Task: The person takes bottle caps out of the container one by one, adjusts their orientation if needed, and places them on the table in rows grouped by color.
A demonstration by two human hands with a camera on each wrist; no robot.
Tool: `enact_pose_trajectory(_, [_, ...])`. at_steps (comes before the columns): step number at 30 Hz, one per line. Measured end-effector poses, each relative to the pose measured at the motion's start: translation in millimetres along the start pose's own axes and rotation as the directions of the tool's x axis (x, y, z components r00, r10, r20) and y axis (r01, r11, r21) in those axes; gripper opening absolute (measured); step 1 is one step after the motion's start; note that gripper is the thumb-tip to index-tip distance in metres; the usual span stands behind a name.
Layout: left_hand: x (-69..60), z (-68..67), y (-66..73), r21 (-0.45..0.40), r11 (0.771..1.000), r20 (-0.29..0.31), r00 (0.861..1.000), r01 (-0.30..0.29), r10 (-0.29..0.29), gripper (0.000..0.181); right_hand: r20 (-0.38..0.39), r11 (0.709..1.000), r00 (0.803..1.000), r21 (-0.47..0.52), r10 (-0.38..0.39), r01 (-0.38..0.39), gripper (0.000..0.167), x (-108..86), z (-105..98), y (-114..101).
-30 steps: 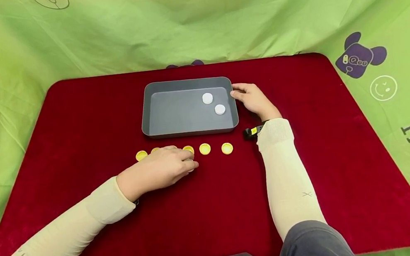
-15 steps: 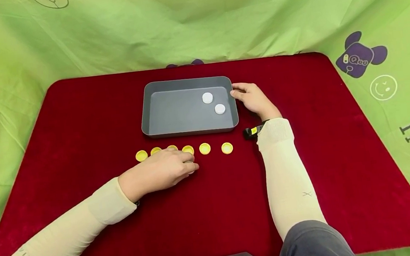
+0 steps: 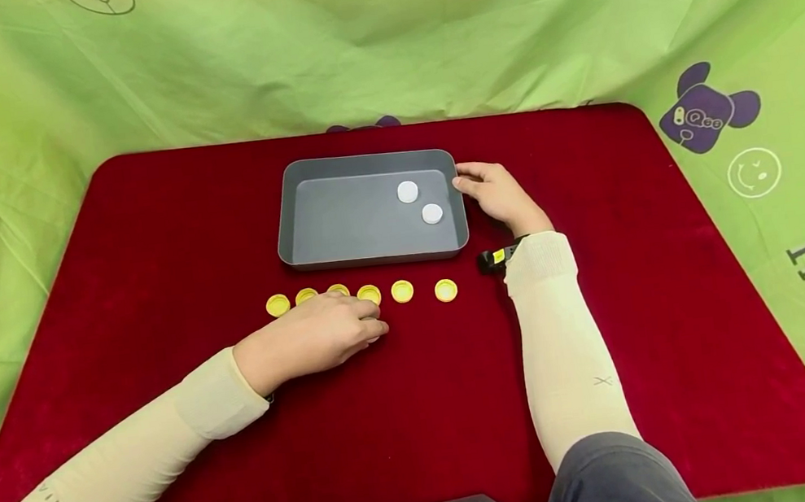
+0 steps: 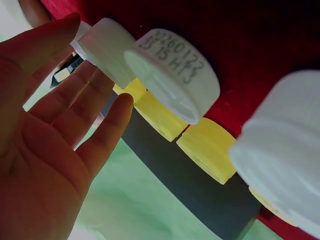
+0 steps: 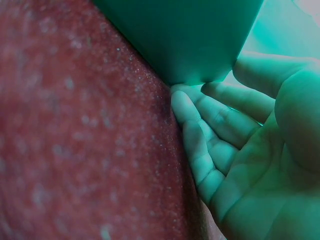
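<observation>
My left hand (image 3: 315, 334) reaches over the cloth below a row of yellow caps (image 3: 403, 291), its thumb and fingers around a small white cap (image 4: 82, 32). From above, the hand mostly hides that cap. More white caps stand close by in the left wrist view: one beside the fingers (image 4: 110, 52), a printed cap (image 4: 175, 75) and a large near cap (image 4: 285, 145). At the grey tray (image 3: 341, 225), my right hand (image 3: 499, 192) grips the right side, thumb at the rim and fingers against the outer wall (image 5: 185, 45).
Inside the tray, toward its right end, lie two white caps (image 3: 407, 192). A red cloth (image 3: 657, 290) covers the table, and a green printed curtain (image 3: 468, 31) hangs around its back and sides. A black wrist camera (image 3: 495, 260) sits on the right wrist.
My left fingertips have shifted very slightly left, and less of the white cap beneath them shows. The right hand and the tray stay where they were.
</observation>
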State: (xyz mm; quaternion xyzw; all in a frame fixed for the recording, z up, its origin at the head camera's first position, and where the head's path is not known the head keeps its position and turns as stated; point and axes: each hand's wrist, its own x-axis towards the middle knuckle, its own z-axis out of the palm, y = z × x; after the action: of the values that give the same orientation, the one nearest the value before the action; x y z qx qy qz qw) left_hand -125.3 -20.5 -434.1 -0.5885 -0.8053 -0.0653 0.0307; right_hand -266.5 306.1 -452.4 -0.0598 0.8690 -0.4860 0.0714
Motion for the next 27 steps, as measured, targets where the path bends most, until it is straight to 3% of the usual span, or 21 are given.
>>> enact_pose_trajectory(27, [3.4,3.5,-0.1,0.017,1.000,0.014,1.000,-0.010,0.009,0.011,0.006,1.000,1.000,0.008,-0.001,0.001,0.043,3.0,-1.2,-1.7])
